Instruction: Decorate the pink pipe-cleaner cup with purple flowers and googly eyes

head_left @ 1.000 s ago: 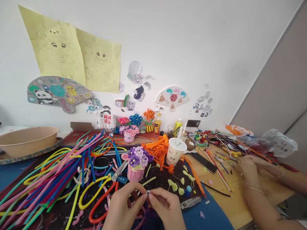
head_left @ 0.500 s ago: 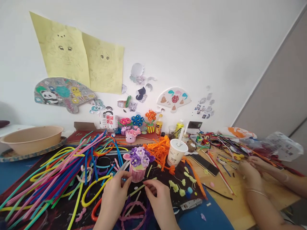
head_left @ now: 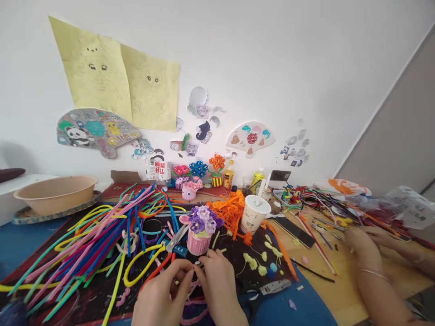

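My left hand and my right hand meet low in the middle, fingertips pinched together. Whatever is between those fingers is too small and hidden to make out. Just beyond them stands a pink ribbed pot with purple and lilac pipe-cleaner flowers on top. Orange-handled scissors lie beside the pot on the left, blades pointing away. Under my wrists, pink pipe-cleaner loops show in part.
Many coloured pipe cleaners spread over the left side. A lidded paper cup, an orange pile, black-handled scissors and a phone lie to the right. Another person's hands work at far right.
My hands have come together and nearer to me; a pale green strip seen between them before is now mostly covered. The view has shifted slightly left, and the scissors beside the pot show more.
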### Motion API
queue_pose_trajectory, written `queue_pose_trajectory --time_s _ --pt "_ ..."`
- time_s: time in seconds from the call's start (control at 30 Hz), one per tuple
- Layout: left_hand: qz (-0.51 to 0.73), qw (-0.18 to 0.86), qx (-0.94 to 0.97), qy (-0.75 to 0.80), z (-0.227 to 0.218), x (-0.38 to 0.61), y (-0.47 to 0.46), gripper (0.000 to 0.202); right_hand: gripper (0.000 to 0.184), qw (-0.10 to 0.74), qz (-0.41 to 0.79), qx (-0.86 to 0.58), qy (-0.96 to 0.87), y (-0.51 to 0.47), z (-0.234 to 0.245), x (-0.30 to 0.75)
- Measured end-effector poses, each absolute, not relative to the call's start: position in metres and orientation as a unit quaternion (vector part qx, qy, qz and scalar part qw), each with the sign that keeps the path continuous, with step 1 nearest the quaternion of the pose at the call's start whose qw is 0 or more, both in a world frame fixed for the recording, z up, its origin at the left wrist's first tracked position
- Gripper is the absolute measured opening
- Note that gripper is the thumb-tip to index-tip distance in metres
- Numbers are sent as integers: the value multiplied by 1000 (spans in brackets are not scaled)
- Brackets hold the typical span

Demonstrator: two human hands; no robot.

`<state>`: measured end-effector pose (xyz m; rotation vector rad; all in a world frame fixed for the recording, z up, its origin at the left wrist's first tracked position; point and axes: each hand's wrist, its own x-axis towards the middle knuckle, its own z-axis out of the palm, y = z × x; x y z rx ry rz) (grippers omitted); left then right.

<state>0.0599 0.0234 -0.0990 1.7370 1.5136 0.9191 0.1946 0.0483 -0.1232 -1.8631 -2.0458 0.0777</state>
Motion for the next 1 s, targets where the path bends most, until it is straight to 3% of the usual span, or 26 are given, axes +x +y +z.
queue_pose_trajectory --time_s 0.17,0.33,0.47,0.67,0.83,1.0 --pt "416 320 647 553 -100 65 12 24 16 190 19 -660 -726 51 -123 188" --pt "280 316 714 559 -90 61 20 23 17 228 11 -670 -706 38 -122 199" --pt "227 252 747 572 -70 65 29 21 20 277 -7 -723 -633 22 -126 228" --pt "292 232 772 515 -48 83 59 18 26 246 -36 -735 -631 18 -133 254" --pt "378 333 774 384 -50 81 81 19 25 261 -45 -736 -623 10 -132 269" --pt "550 387 654 347 -61 61 85 29 18 302 -21 -739 -602 -1 -129 301"
